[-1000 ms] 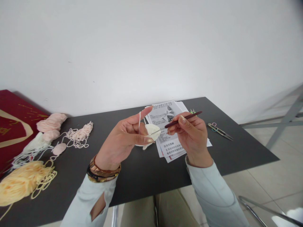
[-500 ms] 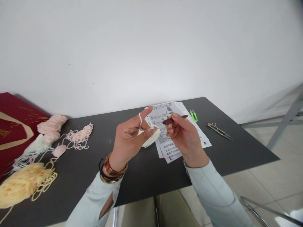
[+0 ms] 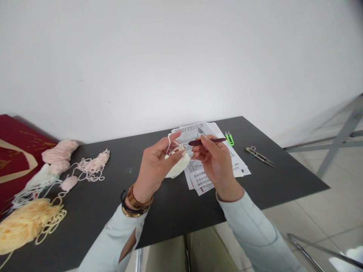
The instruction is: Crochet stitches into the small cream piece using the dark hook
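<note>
Between thumb and fingers, my left hand (image 3: 157, 162) pinches a cream crocheted piece (image 3: 178, 166), and white yarn (image 3: 169, 140) loops over its raised index finger. A crochet hook with a dark brown handle (image 3: 208, 141) is gripped in my right hand (image 3: 218, 160); its tip points left at the work, and the thin metal end is hard to make out. Both hands are held above the dark table (image 3: 181, 211), in front of printed sheets (image 3: 204, 185).
Green thread snips (image 3: 229, 138) and metal snips (image 3: 260, 156) lie to the right of the papers. Along the left are pink yarn (image 3: 93, 165), a small pink ball (image 3: 69, 183), yellow yarn (image 3: 25, 224) and a red bag (image 3: 14, 158). A white wall (image 3: 159, 68) rises behind the table.
My right hand has moved slightly left, and the hook now lies flatter. Several yarn strands now stretch between my left fingers and the work. The view has shifted a little.
</note>
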`<state>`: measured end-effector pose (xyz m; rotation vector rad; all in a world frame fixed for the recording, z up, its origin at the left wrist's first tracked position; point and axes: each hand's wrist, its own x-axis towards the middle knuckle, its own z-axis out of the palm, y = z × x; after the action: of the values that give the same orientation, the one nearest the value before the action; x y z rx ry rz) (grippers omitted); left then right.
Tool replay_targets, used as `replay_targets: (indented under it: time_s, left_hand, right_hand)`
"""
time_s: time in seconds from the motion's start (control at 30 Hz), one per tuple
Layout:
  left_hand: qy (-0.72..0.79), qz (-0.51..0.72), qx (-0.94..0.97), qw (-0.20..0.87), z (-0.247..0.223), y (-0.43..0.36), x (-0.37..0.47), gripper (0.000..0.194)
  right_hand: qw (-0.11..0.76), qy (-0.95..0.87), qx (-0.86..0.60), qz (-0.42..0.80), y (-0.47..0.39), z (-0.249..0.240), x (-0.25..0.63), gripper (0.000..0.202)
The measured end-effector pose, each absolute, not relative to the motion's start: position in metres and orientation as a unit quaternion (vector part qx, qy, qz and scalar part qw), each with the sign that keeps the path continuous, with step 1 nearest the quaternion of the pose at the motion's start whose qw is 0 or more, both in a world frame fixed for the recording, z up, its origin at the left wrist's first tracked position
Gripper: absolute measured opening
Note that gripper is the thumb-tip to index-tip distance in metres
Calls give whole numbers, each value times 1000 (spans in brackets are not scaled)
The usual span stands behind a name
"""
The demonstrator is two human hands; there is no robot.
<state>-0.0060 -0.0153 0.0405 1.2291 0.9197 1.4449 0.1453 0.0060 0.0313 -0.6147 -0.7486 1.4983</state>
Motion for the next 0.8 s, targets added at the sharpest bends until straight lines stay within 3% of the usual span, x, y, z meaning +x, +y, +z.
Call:
replay_targets:
  time_s: [0.13, 0.3, 0.8]
  left_hand:
    - [397, 583, 502, 500, 44, -15, -9, 39]
    - [386, 595, 475, 521, 46, -17, -4, 52]
    - [297, 559, 407, 658, 57, -20, -12, 60]
  right_hand:
    - [622, -332, -283, 650, 6, 31, 145, 26]
    - [618, -328, -293, 652, 5, 31, 144, 28]
    - [574, -332, -243, 708, 11, 28, 151, 30]
